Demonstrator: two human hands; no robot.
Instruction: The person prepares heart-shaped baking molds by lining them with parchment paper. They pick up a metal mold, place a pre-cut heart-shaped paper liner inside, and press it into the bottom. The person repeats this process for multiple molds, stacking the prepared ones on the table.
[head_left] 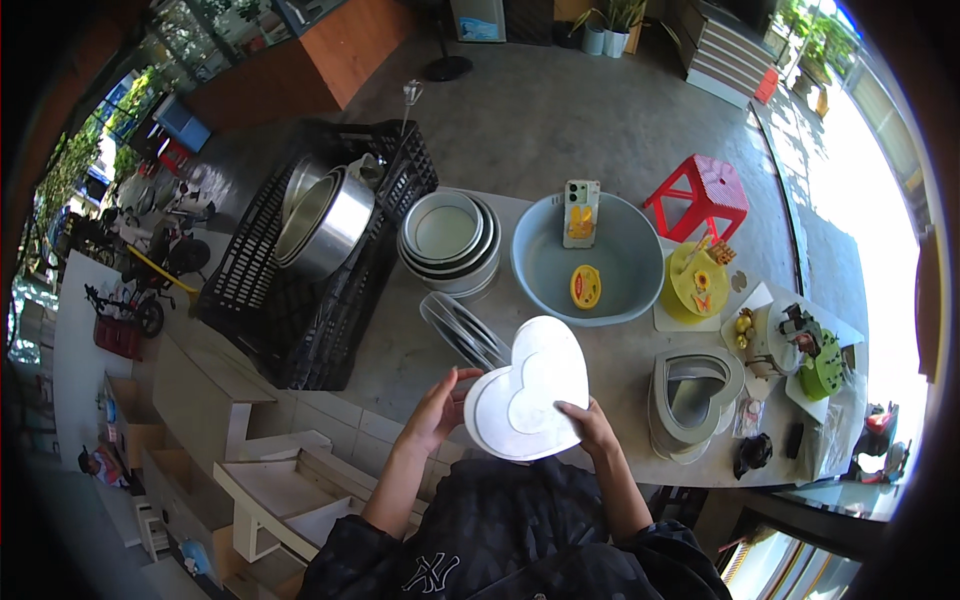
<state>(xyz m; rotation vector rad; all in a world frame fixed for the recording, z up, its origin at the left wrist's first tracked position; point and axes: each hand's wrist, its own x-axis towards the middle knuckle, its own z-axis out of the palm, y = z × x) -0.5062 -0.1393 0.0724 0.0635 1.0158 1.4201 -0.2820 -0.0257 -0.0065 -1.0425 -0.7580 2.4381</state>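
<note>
Flat silvery heart-shaped plates (553,365) lie stacked in front of my body, a smaller heart overlapping larger ones. My right hand (594,428) is closed on their right edge, with the thumb on the top face. At the left edge my left hand (434,412) holds the stack, its fingertips partly hidden by the plates. Just beyond them, several rounded metal rings (462,330) lean together on the table. To the right stands a nested set of heart-shaped cake tins (668,425). Nested round tins (447,232) sit behind the rings.
A black crate (345,345) with metal pots (345,225) stands left. A grey-blue basin (625,275) holds a phone (580,225) and a yellow oval item (586,288). Decorated yellow (690,295) and green (822,375) cakes are right, beside a red stool (715,183) on the floor.
</note>
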